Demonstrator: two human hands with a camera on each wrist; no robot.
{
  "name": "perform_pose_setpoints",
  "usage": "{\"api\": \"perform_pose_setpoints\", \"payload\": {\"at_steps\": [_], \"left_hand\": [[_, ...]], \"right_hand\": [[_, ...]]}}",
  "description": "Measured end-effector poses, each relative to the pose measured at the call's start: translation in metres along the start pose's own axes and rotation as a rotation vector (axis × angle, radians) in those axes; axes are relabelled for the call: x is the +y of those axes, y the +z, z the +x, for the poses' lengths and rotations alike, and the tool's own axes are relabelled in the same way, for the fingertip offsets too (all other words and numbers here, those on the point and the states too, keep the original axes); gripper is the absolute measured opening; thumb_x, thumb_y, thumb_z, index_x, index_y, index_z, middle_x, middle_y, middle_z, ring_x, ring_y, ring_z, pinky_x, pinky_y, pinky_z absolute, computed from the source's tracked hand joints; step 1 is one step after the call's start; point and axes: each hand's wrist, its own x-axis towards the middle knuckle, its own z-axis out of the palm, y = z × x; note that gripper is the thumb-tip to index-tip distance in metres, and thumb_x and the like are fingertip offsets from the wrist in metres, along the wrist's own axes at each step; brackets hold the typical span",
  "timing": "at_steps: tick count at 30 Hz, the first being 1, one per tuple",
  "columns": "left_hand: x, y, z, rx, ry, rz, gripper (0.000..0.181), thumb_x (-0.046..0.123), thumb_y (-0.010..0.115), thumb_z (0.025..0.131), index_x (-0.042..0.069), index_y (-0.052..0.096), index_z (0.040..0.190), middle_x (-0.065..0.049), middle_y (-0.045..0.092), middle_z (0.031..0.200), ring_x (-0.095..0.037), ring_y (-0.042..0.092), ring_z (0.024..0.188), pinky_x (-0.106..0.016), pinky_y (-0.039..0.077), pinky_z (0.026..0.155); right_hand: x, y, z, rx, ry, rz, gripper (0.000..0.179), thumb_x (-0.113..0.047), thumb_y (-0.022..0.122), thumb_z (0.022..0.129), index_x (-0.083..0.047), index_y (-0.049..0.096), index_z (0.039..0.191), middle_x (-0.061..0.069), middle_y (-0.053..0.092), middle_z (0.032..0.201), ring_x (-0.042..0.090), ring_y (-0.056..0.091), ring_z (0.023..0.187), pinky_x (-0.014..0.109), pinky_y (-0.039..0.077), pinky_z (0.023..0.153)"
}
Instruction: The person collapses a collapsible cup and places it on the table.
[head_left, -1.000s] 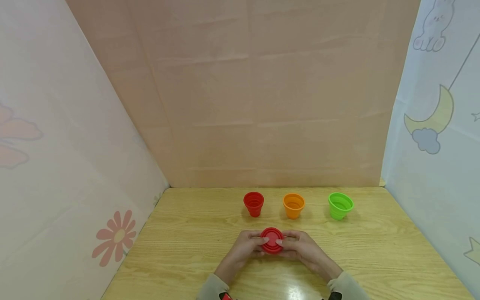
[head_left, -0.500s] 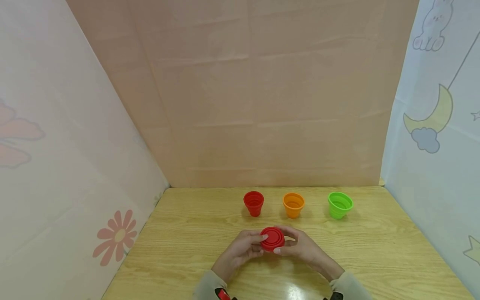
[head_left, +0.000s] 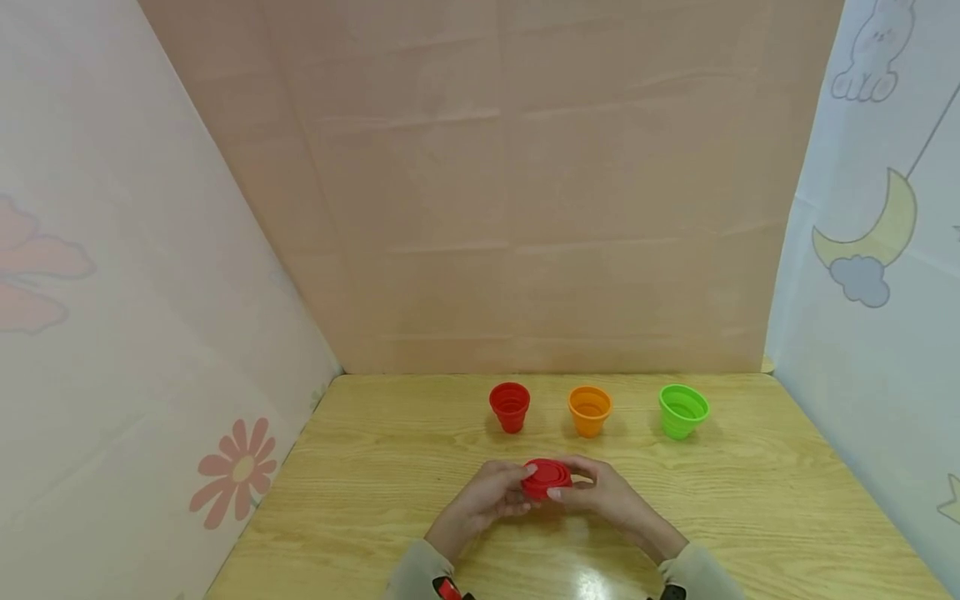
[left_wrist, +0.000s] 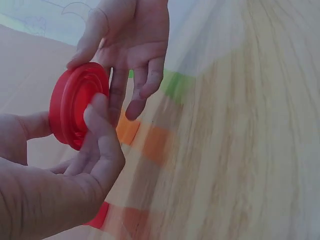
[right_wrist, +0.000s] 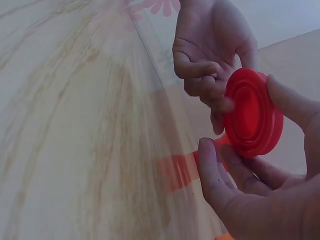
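Both hands hold a red collapsible cup [head_left: 547,477], folded down to a flat disc, just above the table. My left hand [head_left: 483,498] pinches its left side, thumb on top and fingers beneath. On the opposite side my right hand [head_left: 607,498] grips the rim between thumb and fingers. In the left wrist view the ringed face of the folded cup [left_wrist: 80,105] is visible, with left fingertips against it. The right wrist view shows concentric ridges on the folded cup [right_wrist: 249,114], and the right thumb at its edge.
Beyond the hands, an expanded red cup [head_left: 511,410], an orange cup [head_left: 589,412] and a green cup [head_left: 682,412] stand upright in a row on the wooden table [head_left: 375,467]. A brown backdrop [head_left: 510,208] and patterned side sheets enclose the table.
The right thumb has moved off the cup's face to its near rim, and the right fingers have shifted to its far edge. The folded cup has tilted flatter in the hands.
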Motion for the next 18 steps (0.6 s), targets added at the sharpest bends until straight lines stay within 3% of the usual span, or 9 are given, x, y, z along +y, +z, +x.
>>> {"api": "perform_pose_setpoints", "payload": {"at_steps": [6,10,18], "left_hand": [[0.002,0.000,-0.002,0.033,0.056,0.101,0.042,0.033,0.063,0.106,0.000,0.070,0.130,-0.011,0.077,0.119,-0.021,0.076,0.101,-0.039,0.065,0.092],[0.005,-0.003,-0.003,0.056,0.107,0.185,0.041,0.034,0.065,0.105,0.004,0.070,0.133,-0.009,0.075,0.124,-0.024,0.074,0.109,-0.042,0.064,0.096],[0.011,-0.009,-0.008,-0.020,0.223,0.271,0.034,0.025,0.071,0.101,0.012,0.072,0.132,-0.010,0.073,0.132,-0.023,0.072,0.111,-0.046,0.061,0.099]], "right_hand": [[-0.001,-0.002,0.001,0.048,0.083,-0.001,0.055,-0.036,0.073,0.100,0.004,0.063,0.137,0.011,0.073,0.128,0.021,0.071,0.111,0.039,0.063,0.093],[-0.003,-0.005,0.000,0.029,0.137,0.059,0.052,-0.041,0.066,0.104,0.004,0.068,0.127,0.008,0.078,0.114,0.018,0.074,0.103,0.033,0.063,0.087],[-0.005,-0.009,0.000,-0.005,0.182,0.174,0.055,-0.046,0.060,0.106,0.003,0.068,0.129,0.011,0.080,0.104,0.014,0.075,0.089,0.026,0.061,0.077]]}}
